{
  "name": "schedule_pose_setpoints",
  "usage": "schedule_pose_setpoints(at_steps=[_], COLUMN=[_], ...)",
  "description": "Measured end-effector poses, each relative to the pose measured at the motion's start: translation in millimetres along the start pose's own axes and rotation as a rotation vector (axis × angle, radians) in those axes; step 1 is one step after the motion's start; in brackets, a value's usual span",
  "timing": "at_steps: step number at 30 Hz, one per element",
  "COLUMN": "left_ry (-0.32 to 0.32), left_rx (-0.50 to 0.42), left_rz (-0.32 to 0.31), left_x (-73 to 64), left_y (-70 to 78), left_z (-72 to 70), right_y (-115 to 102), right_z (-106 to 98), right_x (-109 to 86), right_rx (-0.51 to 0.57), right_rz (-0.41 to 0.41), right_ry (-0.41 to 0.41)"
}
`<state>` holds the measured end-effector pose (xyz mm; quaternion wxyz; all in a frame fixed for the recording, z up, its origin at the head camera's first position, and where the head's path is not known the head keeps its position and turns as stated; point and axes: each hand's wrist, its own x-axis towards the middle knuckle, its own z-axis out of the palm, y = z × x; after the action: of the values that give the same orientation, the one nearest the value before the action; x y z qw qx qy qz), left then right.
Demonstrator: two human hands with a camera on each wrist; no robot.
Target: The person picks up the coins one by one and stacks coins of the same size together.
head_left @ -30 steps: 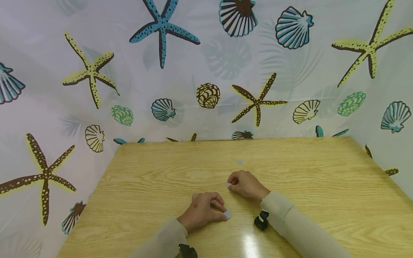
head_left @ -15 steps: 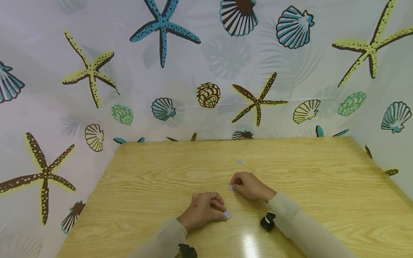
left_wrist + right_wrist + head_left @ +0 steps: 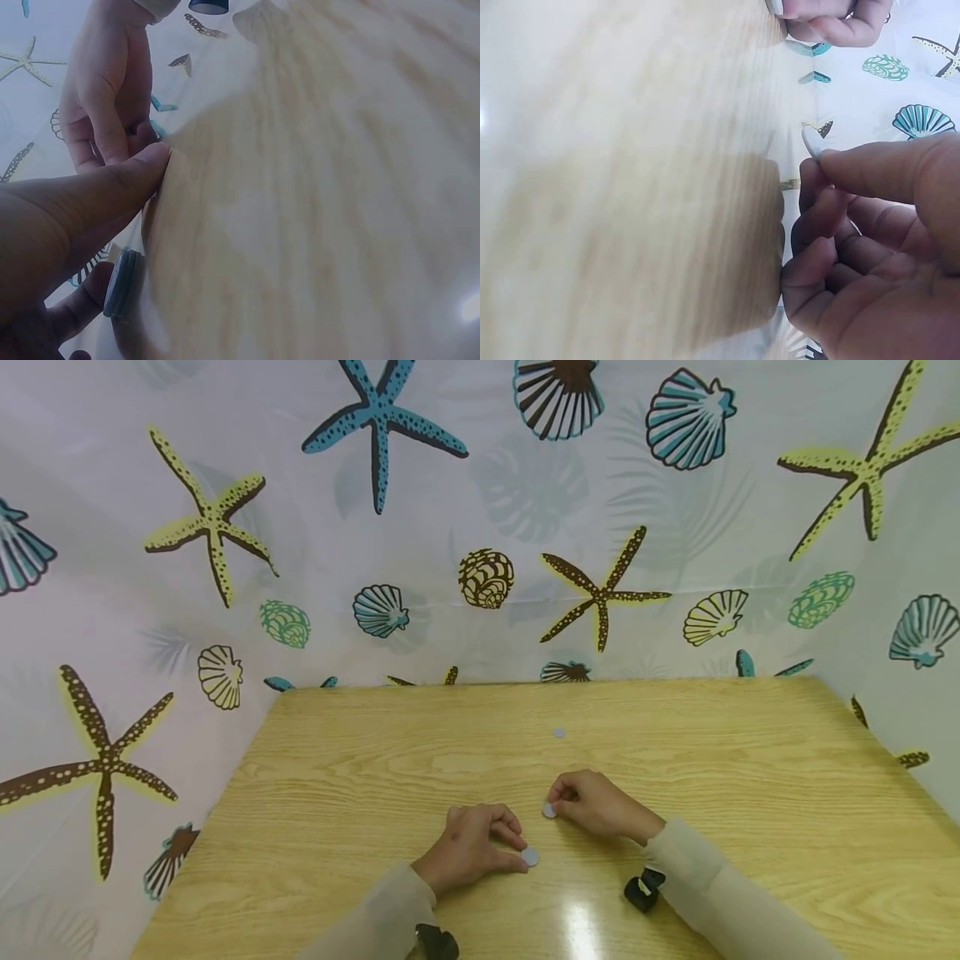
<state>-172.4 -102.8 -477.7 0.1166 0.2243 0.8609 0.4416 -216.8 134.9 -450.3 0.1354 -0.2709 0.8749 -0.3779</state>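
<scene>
A person's left hand (image 3: 472, 850) pinches a pale round disc (image 3: 531, 857) in its fingers at a wood-grain desk (image 3: 360, 743), while the right hand (image 3: 600, 804), just beyond and to the right, grasps a second disc (image 3: 550, 811) between thumb and fingers. A third disc (image 3: 559, 733) lies farther back, before a cloth (image 3: 427, 535) printed with starfish and seashells.

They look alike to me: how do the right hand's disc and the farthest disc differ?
The held disc is pinched by the right hand; the far disc lies untouched on the table. The held disc looks larger in the head view than the far disc. Both are pale.
</scene>
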Motion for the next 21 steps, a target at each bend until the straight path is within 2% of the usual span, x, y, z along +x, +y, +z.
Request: schedule_pose_setpoints(at_steps=[10,21], left_ry=[-0.002,0.006], left_rx=[-0.029,-0.033], left_rz=[-0.013,0.002], left_x=[-0.8,-1.0], left_y=[2.9,0.1], left_z=[-1.5,0.3], right_y=[1,0], right_z=[-1,2], right_x=[-15.0,-30.4], right_rx=[0.053,0.058], right_rz=[0.02,0.008], right_ry=[-0.024,-0.037])
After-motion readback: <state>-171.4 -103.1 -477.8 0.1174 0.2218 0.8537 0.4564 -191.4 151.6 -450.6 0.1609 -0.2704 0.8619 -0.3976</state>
